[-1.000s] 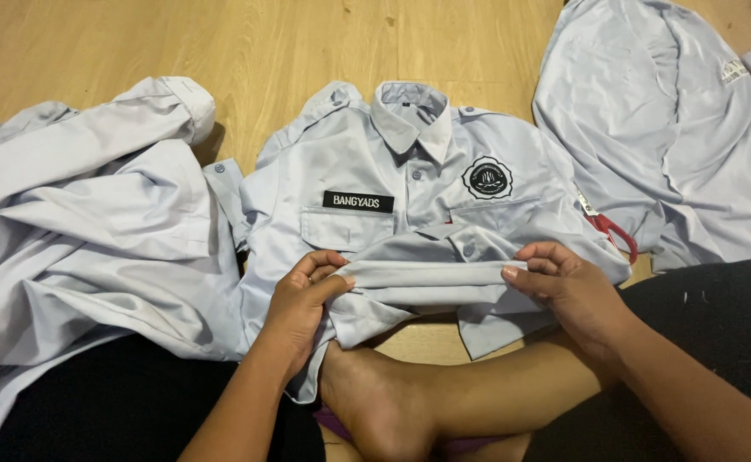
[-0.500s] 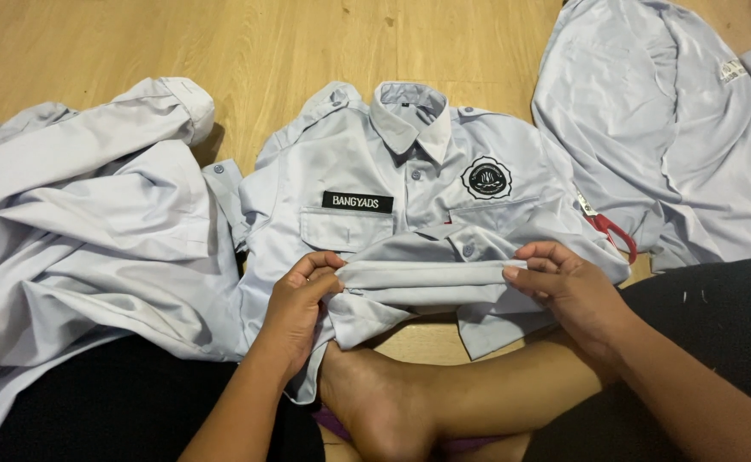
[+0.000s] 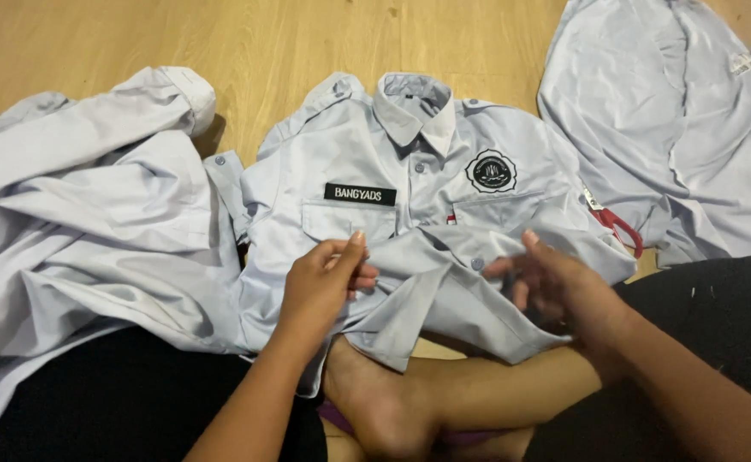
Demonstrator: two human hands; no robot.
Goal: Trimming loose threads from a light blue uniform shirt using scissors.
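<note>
Unrolling at six o'clock, the pale grey buttoned uniform shirt [image 3: 409,214] has its folded hem released; left hand [image 3: 324,287] pinches cloth, right hand [image 3: 555,287] hovers loosely open, empty.

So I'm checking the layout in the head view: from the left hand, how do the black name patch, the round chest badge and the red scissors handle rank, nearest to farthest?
From the left hand:
1. Black name patch, just above the hand on the shirt's chest.
2. Round chest badge, up and to the right, across the button line.
3. Red scissors handle, far right, at the shirt's edge.
</note>
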